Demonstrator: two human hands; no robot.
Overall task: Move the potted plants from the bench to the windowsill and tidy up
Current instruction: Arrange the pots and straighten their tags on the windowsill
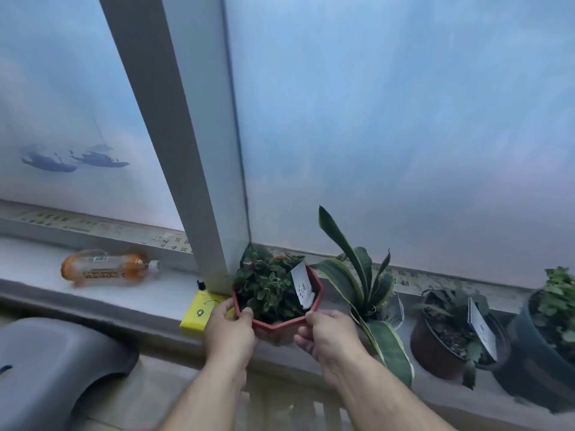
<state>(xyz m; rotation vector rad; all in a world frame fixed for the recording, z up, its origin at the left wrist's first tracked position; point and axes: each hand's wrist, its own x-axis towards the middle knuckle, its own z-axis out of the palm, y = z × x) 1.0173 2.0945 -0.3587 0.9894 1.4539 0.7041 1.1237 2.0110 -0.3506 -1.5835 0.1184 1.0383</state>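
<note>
Both hands, left (228, 329) and right (326, 334), grip the red pot (280, 321) by its rim, fingers curled around it, at the sill (149, 293) edge beside the window post (214, 244). Best slid back level, clear of the yellow box (199, 311).
</note>
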